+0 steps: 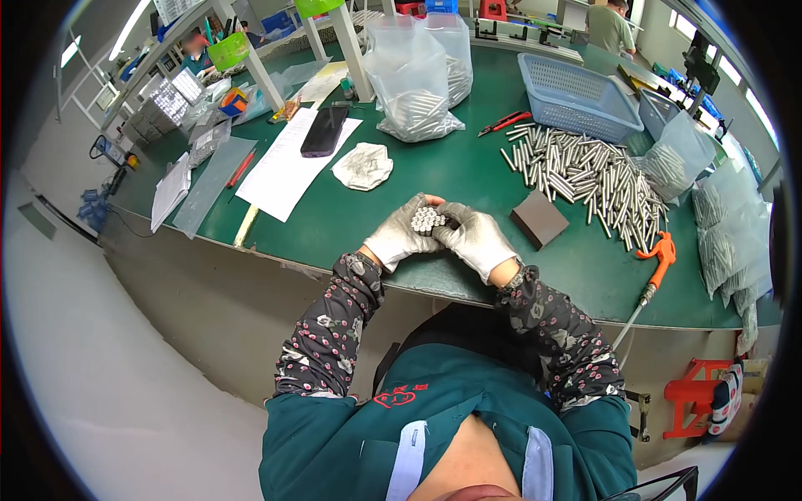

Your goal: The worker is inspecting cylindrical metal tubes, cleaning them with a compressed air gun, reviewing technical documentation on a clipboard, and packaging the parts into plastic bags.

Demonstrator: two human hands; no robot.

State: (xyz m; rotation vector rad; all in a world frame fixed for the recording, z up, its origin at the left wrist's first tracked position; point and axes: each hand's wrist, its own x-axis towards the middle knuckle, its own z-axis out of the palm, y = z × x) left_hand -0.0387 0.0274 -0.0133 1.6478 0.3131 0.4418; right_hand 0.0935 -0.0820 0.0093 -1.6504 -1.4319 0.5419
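A bundle of metal pins stands on end between my two white-gloved hands, near the front edge of the green table. My left hand wraps round its left side, while my right hand closes on it from the right. Only the round ends of the pins show; their lengths are hidden by the gloves. To the right lies a large loose pile of the same metal pins. Between that pile and my right hand sits a dark brown block. A crumpled white cloth glove rests beyond my left hand.
Behind the pile stands a blue plastic basket, with red-handled pliers beside it. Bags of pins stand at the back; more bags lie right. An orange air gun is near the right edge. A phone lies on paper.
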